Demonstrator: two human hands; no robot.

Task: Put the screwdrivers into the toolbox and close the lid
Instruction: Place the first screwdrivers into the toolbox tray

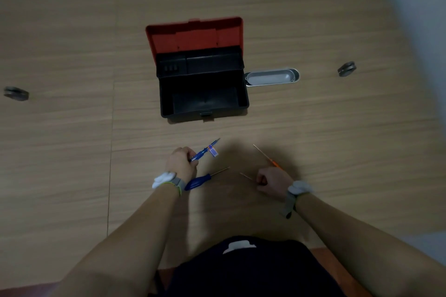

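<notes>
The black toolbox [243, 94] stands open in the middle of the wooden table, its red lid [193, 35] tilted back. My left hand [181, 163] is shut on a slim blue screwdriver [205, 150] whose tip points up and right. A second blue-handled screwdriver [199, 180] lies on the table just right of my left wrist. My right hand [272, 182] is closed on an orange-handled screwdriver [268, 158], its long shaft pointing toward the toolbox. A thin shaft tip [245, 176] shows left of my right fist; what it belongs to is hidden.
A grey oval metal tray [272, 77] lies against the toolbox's right side. One dark round weight [16, 93] sits at the far left of the table and another dark weight [347, 69] at the far right. A wall runs along the right.
</notes>
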